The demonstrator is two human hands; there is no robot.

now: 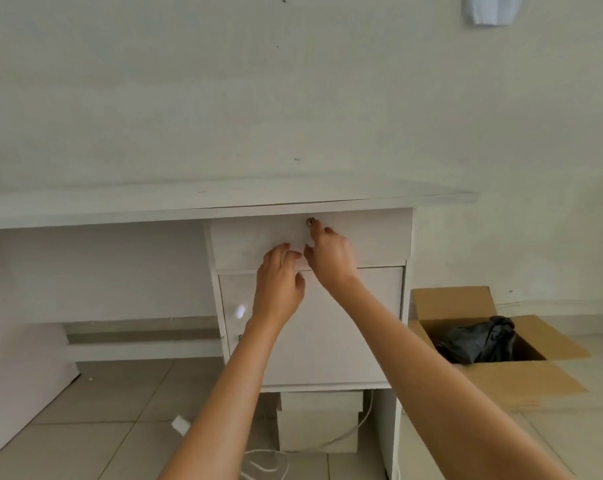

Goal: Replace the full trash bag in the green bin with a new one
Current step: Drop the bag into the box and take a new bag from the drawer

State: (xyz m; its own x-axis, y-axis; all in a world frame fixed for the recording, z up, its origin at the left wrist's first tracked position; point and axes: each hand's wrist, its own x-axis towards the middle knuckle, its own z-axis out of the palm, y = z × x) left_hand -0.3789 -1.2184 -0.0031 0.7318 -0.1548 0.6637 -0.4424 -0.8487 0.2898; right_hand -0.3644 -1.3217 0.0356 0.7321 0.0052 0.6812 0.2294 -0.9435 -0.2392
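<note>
**Both hands up at the top drawer of the white desk**

Both arms stretched forward, bare to the elbow, meeting at the top drawer [258,242] under the right end of the desk top [85,211]. Left hand [279,282] flat against the drawer front near its lower edge, fingers loosely spread and pointing up, thumb out to the side, gripping nothing. Right hand [331,258] just beside it, slightly higher, fingertips up at the small metal lock [309,221] near the drawer's upper edge, touching or very nearly so; fingers curled and close together, hard to tell whether pinching the lock or only resting there. Thumbs of the two hands almost meeting in the middle of the drawer front.

Below the drawer, a larger white cabinet door [345,323], glossy, catching a spot of light toward its left side. Under the cabinet, on the tiled floor [113,403], a pale box [319,424], with a white cable [268,460] looping out in front and a white plug [179,425] to the left.

Over to the right of the desk, on the floor, an open cardboard box [521,375], flaps folded out. Inside it, a black trash bag [476,341], bunched and crumpled, top poking just above the rim. Green bin nowhere in shot.

High on the wall, top right corner, a white fixture [493,10], cut off by the frame edge.
</note>
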